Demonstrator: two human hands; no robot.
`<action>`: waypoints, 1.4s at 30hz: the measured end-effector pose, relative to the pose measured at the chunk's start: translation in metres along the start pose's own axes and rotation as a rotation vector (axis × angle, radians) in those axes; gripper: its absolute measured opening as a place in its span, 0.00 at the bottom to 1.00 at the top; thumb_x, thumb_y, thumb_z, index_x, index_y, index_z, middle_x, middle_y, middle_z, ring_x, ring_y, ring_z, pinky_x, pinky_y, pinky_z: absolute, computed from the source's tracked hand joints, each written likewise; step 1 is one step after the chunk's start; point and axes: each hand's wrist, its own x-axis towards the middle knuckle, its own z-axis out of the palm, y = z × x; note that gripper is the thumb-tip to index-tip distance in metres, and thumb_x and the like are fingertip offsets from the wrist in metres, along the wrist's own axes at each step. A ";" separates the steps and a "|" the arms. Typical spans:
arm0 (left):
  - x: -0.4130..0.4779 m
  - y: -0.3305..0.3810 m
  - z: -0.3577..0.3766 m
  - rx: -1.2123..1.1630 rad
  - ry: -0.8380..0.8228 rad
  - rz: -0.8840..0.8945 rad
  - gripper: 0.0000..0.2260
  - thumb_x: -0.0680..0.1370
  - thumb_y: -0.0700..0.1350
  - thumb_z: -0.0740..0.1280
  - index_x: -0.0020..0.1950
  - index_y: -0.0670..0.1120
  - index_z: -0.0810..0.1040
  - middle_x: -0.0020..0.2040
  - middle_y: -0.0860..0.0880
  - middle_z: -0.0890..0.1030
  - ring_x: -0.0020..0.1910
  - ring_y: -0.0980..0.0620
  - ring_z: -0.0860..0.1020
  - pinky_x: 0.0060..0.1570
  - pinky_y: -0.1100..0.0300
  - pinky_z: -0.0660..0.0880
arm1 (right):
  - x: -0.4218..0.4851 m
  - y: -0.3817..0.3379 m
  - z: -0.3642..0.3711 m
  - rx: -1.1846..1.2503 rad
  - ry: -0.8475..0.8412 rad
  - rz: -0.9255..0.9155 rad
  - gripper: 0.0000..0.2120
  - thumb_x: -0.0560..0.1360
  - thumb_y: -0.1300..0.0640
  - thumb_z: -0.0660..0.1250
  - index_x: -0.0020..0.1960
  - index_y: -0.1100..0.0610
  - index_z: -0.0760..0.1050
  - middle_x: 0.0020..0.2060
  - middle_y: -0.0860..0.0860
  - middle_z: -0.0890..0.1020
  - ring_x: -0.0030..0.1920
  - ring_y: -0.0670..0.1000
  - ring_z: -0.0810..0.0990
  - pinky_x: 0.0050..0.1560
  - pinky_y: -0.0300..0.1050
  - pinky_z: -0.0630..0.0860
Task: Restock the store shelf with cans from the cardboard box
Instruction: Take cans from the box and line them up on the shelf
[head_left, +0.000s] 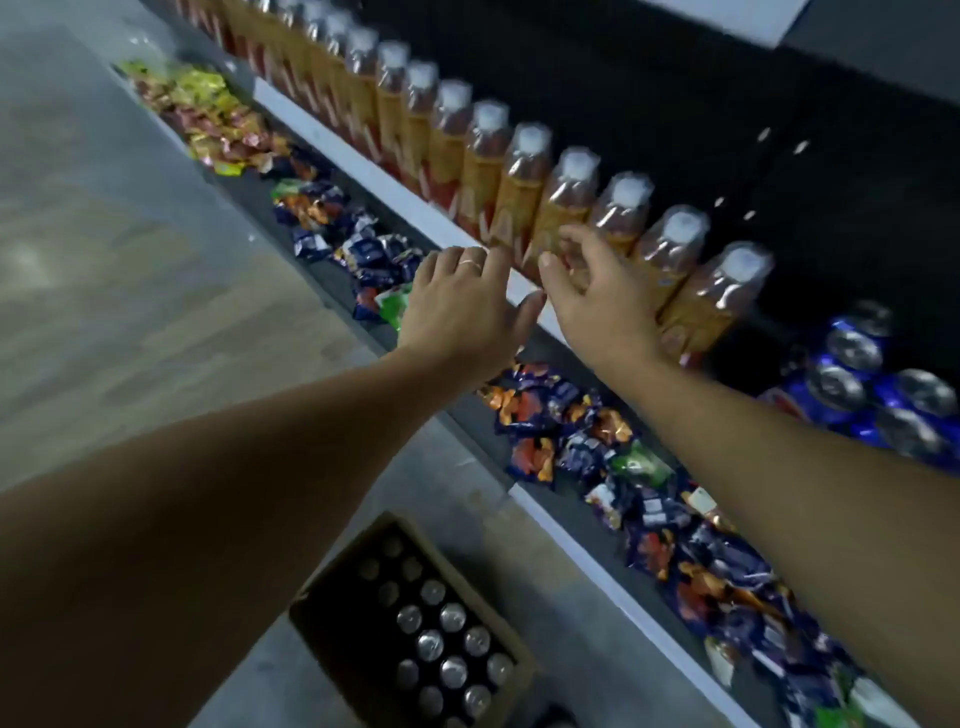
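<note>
The cardboard box (415, 623) sits open on the floor below the store shelf (395, 195), brown, turned at an angle, partly filled with upright cans (441, 647) showing silver tops in rows. Up on the shelf, at the right end of its front row, stands a small cluster of blue cans (872, 395), upright and touching, perhaps five or six; blur hides the count.

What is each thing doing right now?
Left hand: open, empty, reaching toward the shelf edge.
Right hand: open, fingers by the bottles, holding nothing.
Cardboard box: open, on the floor, cans inside.
Bottles: upright, in a row.
Blue cans: upright on the shelf.
</note>
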 end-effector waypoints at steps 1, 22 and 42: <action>-0.015 -0.019 0.008 0.015 -0.020 -0.024 0.24 0.81 0.62 0.55 0.67 0.45 0.72 0.65 0.42 0.77 0.66 0.40 0.70 0.68 0.46 0.63 | -0.012 -0.002 0.024 0.009 -0.030 -0.002 0.22 0.78 0.41 0.61 0.67 0.51 0.73 0.61 0.49 0.79 0.61 0.49 0.77 0.61 0.51 0.75; -0.358 -0.140 0.384 0.024 -0.786 -0.310 0.21 0.82 0.55 0.55 0.71 0.45 0.67 0.68 0.43 0.73 0.68 0.42 0.70 0.63 0.49 0.67 | -0.348 0.262 0.354 0.096 -0.544 0.603 0.21 0.76 0.36 0.59 0.66 0.41 0.71 0.63 0.46 0.79 0.61 0.48 0.78 0.60 0.55 0.77; -0.431 -0.151 0.542 0.128 -1.188 -0.466 0.27 0.79 0.51 0.64 0.75 0.45 0.61 0.69 0.41 0.71 0.66 0.41 0.73 0.55 0.47 0.71 | -0.394 0.338 0.396 0.111 -0.538 0.841 0.21 0.80 0.44 0.60 0.70 0.50 0.70 0.66 0.48 0.75 0.62 0.50 0.76 0.56 0.46 0.73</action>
